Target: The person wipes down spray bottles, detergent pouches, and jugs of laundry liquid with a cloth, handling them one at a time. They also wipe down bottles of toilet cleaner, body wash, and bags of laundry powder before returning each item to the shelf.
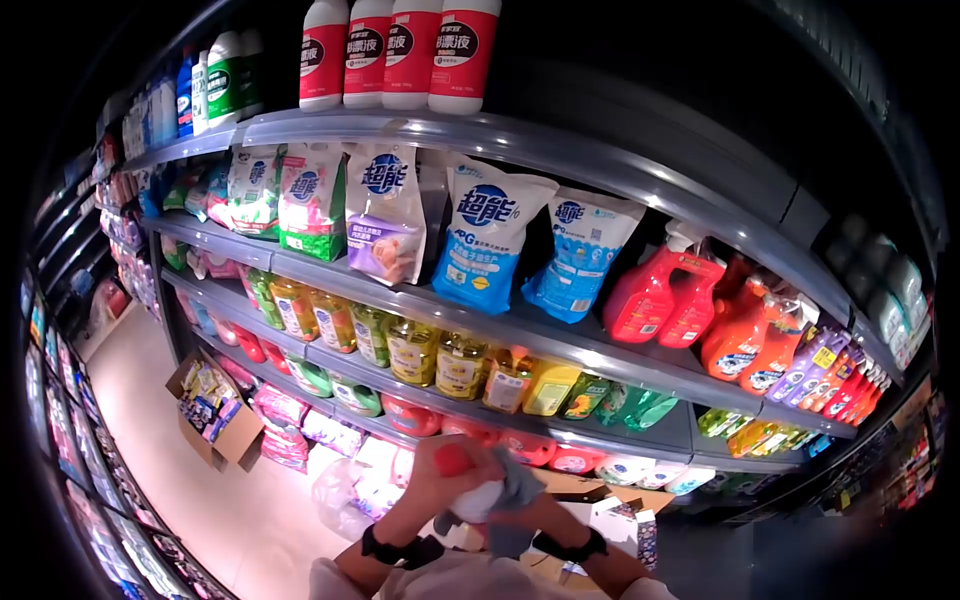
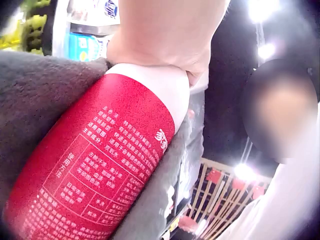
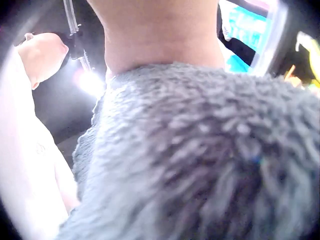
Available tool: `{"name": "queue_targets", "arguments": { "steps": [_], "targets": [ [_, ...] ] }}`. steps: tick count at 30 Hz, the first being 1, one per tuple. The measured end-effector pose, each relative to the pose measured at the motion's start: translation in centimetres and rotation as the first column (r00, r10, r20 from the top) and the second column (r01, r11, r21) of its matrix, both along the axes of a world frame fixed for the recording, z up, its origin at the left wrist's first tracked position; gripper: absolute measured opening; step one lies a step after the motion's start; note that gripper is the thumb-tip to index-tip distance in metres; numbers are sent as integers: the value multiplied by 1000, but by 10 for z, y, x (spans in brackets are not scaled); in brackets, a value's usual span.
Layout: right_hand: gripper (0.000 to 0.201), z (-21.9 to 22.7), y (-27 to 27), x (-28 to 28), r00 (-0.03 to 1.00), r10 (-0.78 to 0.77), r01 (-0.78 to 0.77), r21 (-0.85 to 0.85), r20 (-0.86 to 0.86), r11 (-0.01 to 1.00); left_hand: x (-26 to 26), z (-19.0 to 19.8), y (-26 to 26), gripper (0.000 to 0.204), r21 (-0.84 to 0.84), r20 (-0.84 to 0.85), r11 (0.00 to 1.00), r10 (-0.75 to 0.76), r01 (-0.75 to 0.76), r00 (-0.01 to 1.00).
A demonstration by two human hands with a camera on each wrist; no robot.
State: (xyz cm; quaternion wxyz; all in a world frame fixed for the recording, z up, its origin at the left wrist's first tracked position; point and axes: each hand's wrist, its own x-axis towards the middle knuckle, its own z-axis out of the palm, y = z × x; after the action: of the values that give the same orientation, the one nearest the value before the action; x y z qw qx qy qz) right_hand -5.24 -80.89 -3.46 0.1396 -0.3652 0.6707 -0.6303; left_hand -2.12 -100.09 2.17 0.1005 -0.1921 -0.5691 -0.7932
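A red and white bottle point(image 2: 100, 160) with printed text is held by its white upper end in my left hand point(image 1: 432, 485). Its red cap point(image 1: 453, 460) shows between the fingers in the head view. My right hand point(image 1: 530, 512) holds a fluffy grey cloth point(image 3: 200, 150) against the bottle's side, most of that hand being covered by the cloth. In the left wrist view the cloth lies along both sides of the bottle.
Shelves ahead carry matching red bottles point(image 1: 462, 50), blue and white detergent bags point(image 1: 490, 235), yellow bottles point(image 1: 410, 352) and red spray bottles point(image 1: 640, 300). An open carton point(image 1: 240, 435) of packets stands on the floor point(image 1: 180, 460) at left. Another carton point(image 1: 620, 520) sits behind my right hand.
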Motion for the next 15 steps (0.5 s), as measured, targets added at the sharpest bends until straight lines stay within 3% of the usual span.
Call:
{"name": "queue_targets", "arguments": {
  "steps": [1,2,3,5,7,8,9,10,11,12,13,14,15],
  "targets": [
    [74,6,-1,-5,1000,-30,30,-84,1,996,1,15,4,6,-7,-30,999,-32,31,999],
    [60,10,0,-14,997,55,-60,-120,-47,991,2,32,4,10,-78,-54,997,-12,8,998],
    [60,14,-1,-13,997,54,-60,-133,-49,989,-2,44,2,10,-92,-55,996,-13,8,998],
    [48,19,0,-6,974,-227,226,-149,10,963,-10,65,-2,8,-201,-68,979,5,-18,998],
    [39,2,20,-13,924,-382,382,101,-17,919,-24,101,-11,8,-109,-175,993,-55,36,983],
    [39,3,30,-19,884,-454,450,470,-113,759,-32,123,-18,8,-75,-250,997,-49,31,967],
    [40,3,35,-23,849,-477,464,754,-228,465,-40,147,-24,9,-39,-322,999,-39,28,946],
    [44,0,31,-24,767,-622,555,323,157,766,-42,179,-26,10,-21,-463,1000,-2,-9,886],
    [47,-4,27,-25,683,-483,666,-196,547,720,-41,215,-25,11,-1,-596,999,30,-39,803],
    [59,-34,31,-28,726,-674,687,-116,133,717,-40,249,-29,14,-118,-723,949,120,-292,681],
    [55,-42,20,-32,669,-488,724,-345,561,598,-43,282,-27,14,-72,-867,884,174,-462,467],
    [50,-55,17,-31,683,-574,721,-292,451,629,-54,310,-29,16,-16,-931,811,202,-586,304],
    [46,-67,18,-28,686,-649,725,-231,328,649,-66,336,-21,16,180,-963,678,269,-713,13]
  ]
}}
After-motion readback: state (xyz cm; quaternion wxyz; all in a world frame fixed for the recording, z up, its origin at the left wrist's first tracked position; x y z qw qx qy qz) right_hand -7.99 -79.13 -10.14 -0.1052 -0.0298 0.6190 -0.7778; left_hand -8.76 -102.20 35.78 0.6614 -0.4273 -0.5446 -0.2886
